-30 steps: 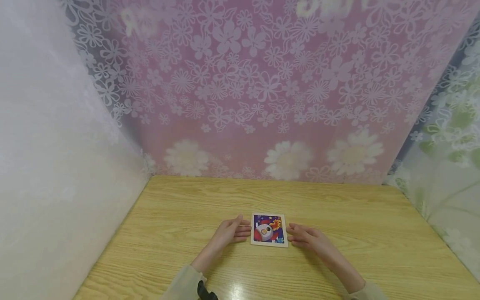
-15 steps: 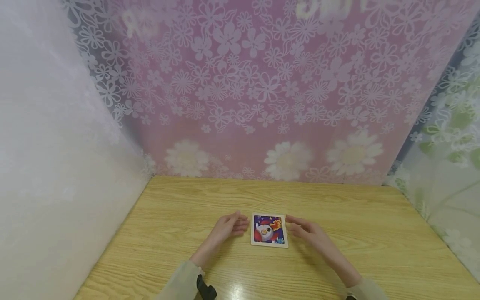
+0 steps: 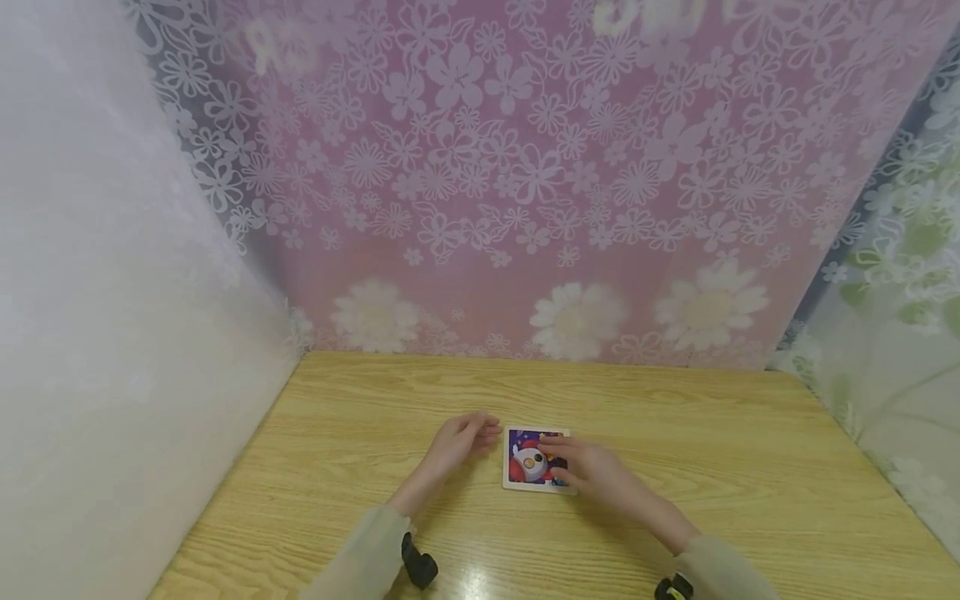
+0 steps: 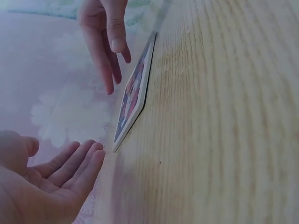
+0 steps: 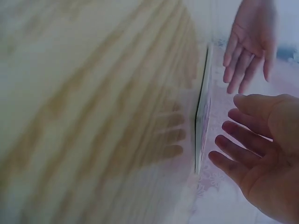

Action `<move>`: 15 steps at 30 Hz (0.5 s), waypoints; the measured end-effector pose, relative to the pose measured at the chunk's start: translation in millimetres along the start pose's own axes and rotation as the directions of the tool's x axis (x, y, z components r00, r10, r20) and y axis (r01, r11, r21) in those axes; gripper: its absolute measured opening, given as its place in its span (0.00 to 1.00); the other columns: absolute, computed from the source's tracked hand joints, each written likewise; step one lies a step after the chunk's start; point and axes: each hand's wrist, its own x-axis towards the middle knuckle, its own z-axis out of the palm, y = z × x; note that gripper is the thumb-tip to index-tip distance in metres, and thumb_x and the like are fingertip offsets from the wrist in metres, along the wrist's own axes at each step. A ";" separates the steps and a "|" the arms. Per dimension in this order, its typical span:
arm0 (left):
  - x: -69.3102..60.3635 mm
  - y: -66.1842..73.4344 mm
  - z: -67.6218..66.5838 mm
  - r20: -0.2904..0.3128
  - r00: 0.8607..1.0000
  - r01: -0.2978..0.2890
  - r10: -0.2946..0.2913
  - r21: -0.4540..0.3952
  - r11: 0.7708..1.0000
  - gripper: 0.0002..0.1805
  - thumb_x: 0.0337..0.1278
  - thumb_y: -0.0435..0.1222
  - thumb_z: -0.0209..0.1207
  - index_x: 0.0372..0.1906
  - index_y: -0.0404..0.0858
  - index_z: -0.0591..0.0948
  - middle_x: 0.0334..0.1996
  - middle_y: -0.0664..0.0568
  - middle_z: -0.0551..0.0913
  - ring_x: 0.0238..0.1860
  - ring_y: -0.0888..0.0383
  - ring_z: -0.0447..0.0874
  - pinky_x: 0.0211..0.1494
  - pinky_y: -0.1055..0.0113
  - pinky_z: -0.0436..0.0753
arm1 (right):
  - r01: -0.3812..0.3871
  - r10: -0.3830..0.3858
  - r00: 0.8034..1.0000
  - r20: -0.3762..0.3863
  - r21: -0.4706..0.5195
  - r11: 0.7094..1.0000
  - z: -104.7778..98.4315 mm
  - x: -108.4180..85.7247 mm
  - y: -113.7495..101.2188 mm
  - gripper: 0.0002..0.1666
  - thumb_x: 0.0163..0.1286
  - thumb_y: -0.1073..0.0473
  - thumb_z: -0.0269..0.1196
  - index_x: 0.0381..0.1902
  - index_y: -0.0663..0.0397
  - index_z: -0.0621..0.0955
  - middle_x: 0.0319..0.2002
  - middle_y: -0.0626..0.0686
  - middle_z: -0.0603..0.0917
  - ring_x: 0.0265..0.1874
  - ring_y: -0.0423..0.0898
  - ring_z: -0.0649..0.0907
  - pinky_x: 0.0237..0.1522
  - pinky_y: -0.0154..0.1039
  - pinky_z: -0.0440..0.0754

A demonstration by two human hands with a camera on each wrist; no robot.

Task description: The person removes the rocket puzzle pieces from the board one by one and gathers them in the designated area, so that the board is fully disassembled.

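We see a white-edged card (image 3: pixel 528 462) printed in purple, red and white, a yellow wood-grained table (image 3: pixel 375 404), and a white-flowered pink backdrop (image 3: pixel 487 208).

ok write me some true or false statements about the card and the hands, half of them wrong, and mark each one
1. The card lies on the wooden table. True.
2. The card lies picture side down. False: its picture side faces up.
3. The left hand is beside the card, at the person's left. True.
4. Both hands grip the card. False: neither hand grips it.
5. The right hand is above part of the card, fingers spread. True.
6. The surface behind the table is plain black. False: the backdrop is pinkish purple with pale flowers.
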 end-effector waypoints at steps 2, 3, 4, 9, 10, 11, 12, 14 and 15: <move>1.9 2.2 1.2 0.000 1.000 -0.020 0.020 0.041 0.999 0.27 0.82 0.47 0.44 0.58 0.29 0.81 0.53 0.40 0.86 0.56 0.45 0.85 0.58 0.55 0.83 | 0.051 -0.050 0.999 0.018 -0.047 0.998 1.9 1.0 -0.4 0.24 0.73 0.60 0.64 0.65 0.59 0.80 0.63 0.59 0.81 0.52 0.55 0.85 0.47 0.47 0.85; 3.0 3.2 1.8 0.002 0.999 -0.035 0.035 0.066 0.997 0.26 0.82 0.47 0.44 0.58 0.29 0.81 0.53 0.40 0.86 0.56 0.45 0.85 0.58 0.55 0.83 | 0.071 -0.070 0.997 0.024 -0.055 0.996 2.4 1.4 -0.9 0.24 0.73 0.60 0.65 0.65 0.59 0.80 0.63 0.59 0.81 0.51 0.54 0.86 0.46 0.46 0.85; 4.1 4.2 2.3 0.006 0.999 -0.049 0.049 0.097 0.994 0.25 0.82 0.46 0.44 0.58 0.30 0.81 0.53 0.40 0.86 0.56 0.45 0.85 0.59 0.55 0.83 | 0.083 -0.081 0.996 0.031 -0.058 0.995 3.0 1.4 -1.1 0.25 0.73 0.60 0.65 0.66 0.59 0.79 0.63 0.60 0.80 0.51 0.54 0.86 0.46 0.46 0.85; 9.6 9.4 3.9 0.032 0.993 -0.121 0.117 0.246 0.962 0.24 0.81 0.46 0.47 0.59 0.32 0.82 0.53 0.41 0.86 0.55 0.46 0.85 0.59 0.54 0.83 | 0.129 -0.122 0.990 0.073 -0.092 0.987 5.8 2.0 -0.7 0.26 0.72 0.59 0.66 0.66 0.59 0.79 0.65 0.60 0.79 0.59 0.60 0.82 0.55 0.52 0.83; 10.5 10.3 4.1 0.040 0.991 -0.135 0.129 0.270 0.953 0.24 0.81 0.46 0.47 0.58 0.32 0.82 0.52 0.41 0.86 0.54 0.46 0.85 0.58 0.54 0.83 | 0.129 -0.120 0.989 0.087 -0.099 0.987 6.3 1.9 -0.3 0.26 0.73 0.58 0.65 0.66 0.59 0.79 0.66 0.60 0.78 0.60 0.60 0.81 0.56 0.53 0.82; 11.5 11.3 4.2 0.046 0.990 -0.143 0.136 0.289 0.947 0.23 0.81 0.46 0.47 0.58 0.32 0.82 0.52 0.41 0.86 0.54 0.47 0.86 0.58 0.55 0.83 | 0.128 -0.118 0.988 0.101 -0.103 0.986 6.5 1.8 -0.3 0.26 0.73 0.57 0.65 0.66 0.59 0.79 0.67 0.60 0.77 0.60 0.61 0.81 0.57 0.53 0.82; 12.6 11.8 4.3 0.049 0.989 -0.146 0.138 0.304 0.941 0.23 0.81 0.46 0.47 0.58 0.33 0.82 0.52 0.42 0.86 0.54 0.47 0.86 0.57 0.56 0.83 | 0.126 -0.114 0.987 0.112 -0.102 0.987 6.7 1.6 -0.3 0.26 0.73 0.56 0.64 0.66 0.59 0.79 0.67 0.60 0.77 0.61 0.61 0.81 0.57 0.54 0.81; 14.8 12.6 4.2 0.060 0.988 -0.155 0.143 0.321 0.934 0.22 0.81 0.44 0.47 0.58 0.33 0.82 0.52 0.42 0.86 0.54 0.47 0.86 0.57 0.56 0.83 | 0.126 -0.113 0.985 0.127 -0.095 0.987 7.2 1.5 -0.6 0.26 0.73 0.55 0.64 0.66 0.59 0.79 0.68 0.60 0.76 0.60 0.62 0.80 0.57 0.54 0.81; 16.1 12.7 4.1 0.065 0.987 -0.158 0.144 0.332 0.930 0.22 0.81 0.44 0.46 0.58 0.33 0.82 0.52 0.43 0.86 0.53 0.48 0.86 0.57 0.56 0.83 | 0.132 -0.119 0.984 0.130 -0.095 0.987 7.1 1.6 -0.8 0.26 0.74 0.55 0.64 0.66 0.59 0.79 0.68 0.60 0.76 0.60 0.62 0.81 0.57 0.54 0.81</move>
